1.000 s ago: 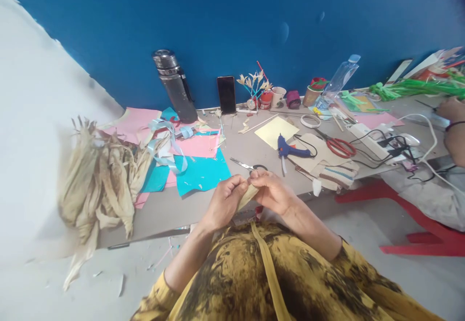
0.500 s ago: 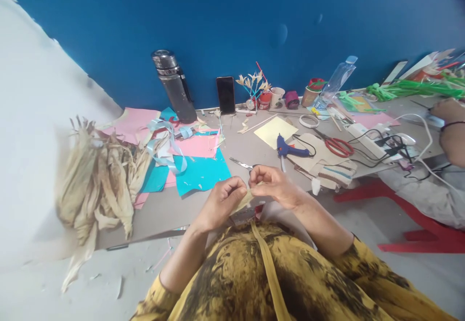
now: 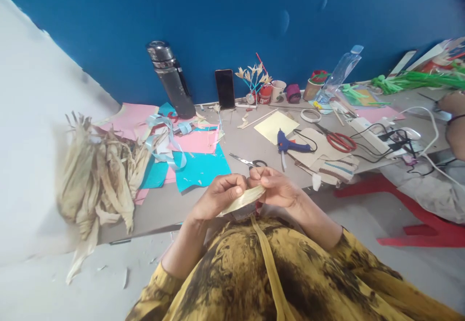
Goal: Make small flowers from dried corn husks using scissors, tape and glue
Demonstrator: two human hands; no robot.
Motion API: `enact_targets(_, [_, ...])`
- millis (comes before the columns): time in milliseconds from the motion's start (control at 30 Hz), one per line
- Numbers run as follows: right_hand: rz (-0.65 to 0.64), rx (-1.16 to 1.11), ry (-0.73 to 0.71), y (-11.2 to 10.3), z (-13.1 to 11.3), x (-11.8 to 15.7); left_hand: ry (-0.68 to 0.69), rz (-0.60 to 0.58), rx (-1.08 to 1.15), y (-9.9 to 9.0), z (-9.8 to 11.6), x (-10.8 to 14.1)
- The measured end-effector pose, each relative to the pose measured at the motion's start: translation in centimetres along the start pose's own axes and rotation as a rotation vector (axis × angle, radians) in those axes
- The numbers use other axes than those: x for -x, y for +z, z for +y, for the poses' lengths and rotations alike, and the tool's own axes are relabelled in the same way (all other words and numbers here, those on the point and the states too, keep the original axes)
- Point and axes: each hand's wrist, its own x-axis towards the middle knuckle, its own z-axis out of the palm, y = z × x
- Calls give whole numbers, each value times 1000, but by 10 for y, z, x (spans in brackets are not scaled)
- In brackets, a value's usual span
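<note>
A pale strip of dried corn husk (image 3: 245,200) stretches between my two hands, close to my body at the table's front edge. My left hand (image 3: 221,196) pinches it with the thumb on top, and the strip's lower end pokes out beneath that thumb. My right hand (image 3: 274,185) grips the other end between thumb and curled fingers. Just beyond the hands lie small scissors (image 3: 241,160) with dark handles. To the left, a heap of dried corn husks (image 3: 98,180) hangs partly over the table edge.
Turquoise paper (image 3: 203,166) and pink paper lie left of centre. A blue glue gun (image 3: 292,142) rests right of centre, near red-handled scissors (image 3: 341,141) and a power strip (image 3: 381,134) with cables. Along the wall stand a flask (image 3: 172,83) and a phone (image 3: 225,89). Another person's arm (image 3: 456,127) shows at right.
My right hand has turned, and more of the husk strip now shows between my hands, lying flatter. The view has shifted slightly.
</note>
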Motion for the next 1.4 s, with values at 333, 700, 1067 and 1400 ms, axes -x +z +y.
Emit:
enact_targets(333, [231,151,-123,16,21,-6,19,292,-239,13,13,-5])
enact_targets(700, [111,40,-130,2,11,1,-77,333,90,6,7,5])
enact_targets(1067, [402,358,-295,20,17,-12,1,322,-124,12,8,14])
enact_targets(1400, [400,263,-460,0,-5,5,-81,425,28,5,-2,24])
